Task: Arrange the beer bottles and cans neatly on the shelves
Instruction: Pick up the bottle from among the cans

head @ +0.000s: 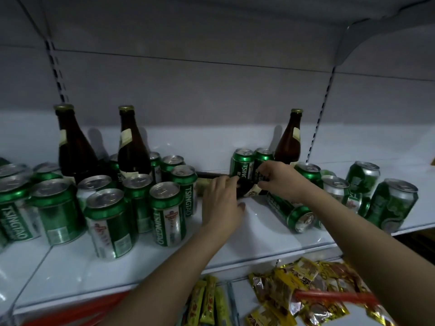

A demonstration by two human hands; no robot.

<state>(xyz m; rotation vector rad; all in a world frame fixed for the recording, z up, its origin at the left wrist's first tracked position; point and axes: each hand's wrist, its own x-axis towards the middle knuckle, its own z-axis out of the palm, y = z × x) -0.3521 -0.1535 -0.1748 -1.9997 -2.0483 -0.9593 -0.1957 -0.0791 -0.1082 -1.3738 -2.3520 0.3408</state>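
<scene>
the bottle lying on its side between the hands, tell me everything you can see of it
The lying bottle is dark brown glass with a pale label near its body, resting flat on the white shelf. Its neck points left, toward the standing cans, and its cap end is hidden. The left hand covers its middle from the front, and the right hand grips its wider end. Two upright green cans stand just behind it. Most of it is hidden by the hands.

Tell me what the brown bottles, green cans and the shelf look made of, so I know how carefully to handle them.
Brown bottles: likely amber glass, glossy and translucent, with paper labels and metal caps.
Green cans: thin metal, probably aluminium, with bare silvery tops and pull tabs.
Shelf: seemingly white painted metal, smooth, reflecting the cans.
</scene>
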